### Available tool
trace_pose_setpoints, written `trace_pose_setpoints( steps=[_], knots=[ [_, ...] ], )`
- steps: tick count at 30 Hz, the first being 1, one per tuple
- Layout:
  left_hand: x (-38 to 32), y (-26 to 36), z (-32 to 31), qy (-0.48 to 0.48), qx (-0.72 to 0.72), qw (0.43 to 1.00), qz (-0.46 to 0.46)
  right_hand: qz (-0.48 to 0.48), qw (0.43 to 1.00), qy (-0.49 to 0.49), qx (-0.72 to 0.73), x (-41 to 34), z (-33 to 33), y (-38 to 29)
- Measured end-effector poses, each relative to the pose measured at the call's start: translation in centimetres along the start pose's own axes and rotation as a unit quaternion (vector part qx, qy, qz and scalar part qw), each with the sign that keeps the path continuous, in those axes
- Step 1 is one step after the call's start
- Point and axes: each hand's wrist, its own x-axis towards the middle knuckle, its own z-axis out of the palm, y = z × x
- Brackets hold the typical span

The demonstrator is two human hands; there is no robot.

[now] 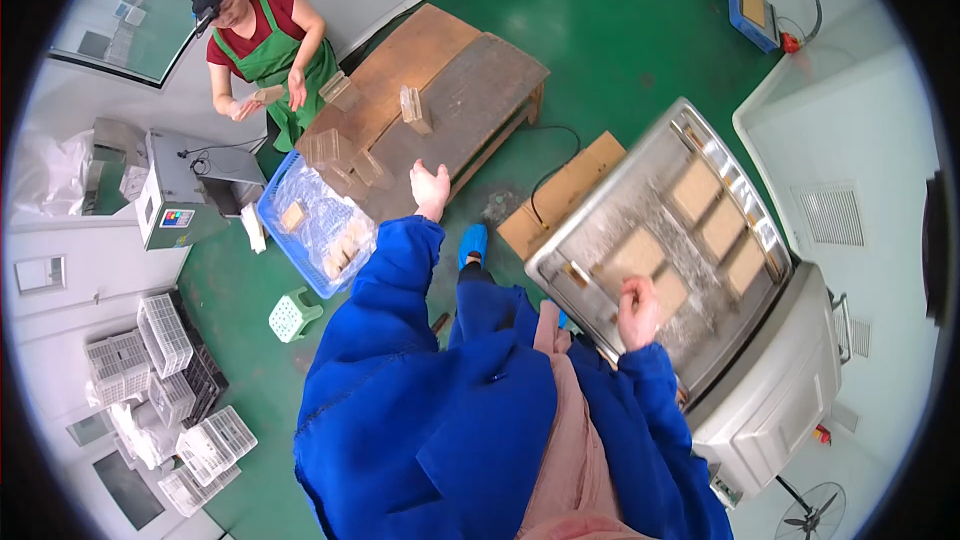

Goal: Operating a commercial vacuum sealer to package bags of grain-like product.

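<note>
My left hand is stretched forward with fingers apart, holding nothing, over the near edge of a brown table. Beyond it, a clear packaged block stands on the tabletop, and several clear containers stand at its left end. My right hand has its fingers curled, at the near side of an open metal machine chamber. Just past the fingers lie flat tan packs; more tan packs line the far side. Whether the right fingers grip a pack's edge is unclear.
A co-worker in a green apron holds a tan pack across the table. A blue basket with plastic film and packs stands left. Also around are a green stool, stacked white crates, cardboard, a floor cable and a raised machine lid.
</note>
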Motion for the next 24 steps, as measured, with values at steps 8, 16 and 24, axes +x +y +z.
trace_pose_setpoints(
  steps=[8,16,24],
  knots=[
    [18.2,-2.8,5.3,0.005,0.062,0.998,-0.026,0.113,0.991,-0.074,-0.001,3.1,11.0,-9.2],
    [22.8,-3.7,8.3,0.024,0.002,0.998,-0.063,0.125,0.987,-0.082,-0.066,6.9,15.6,-13.6],
    [23.5,-7.0,4.1,0.015,-0.069,0.994,-0.084,0.135,0.982,-0.134,-0.017,8.8,17.3,-15.3]
  ],
)
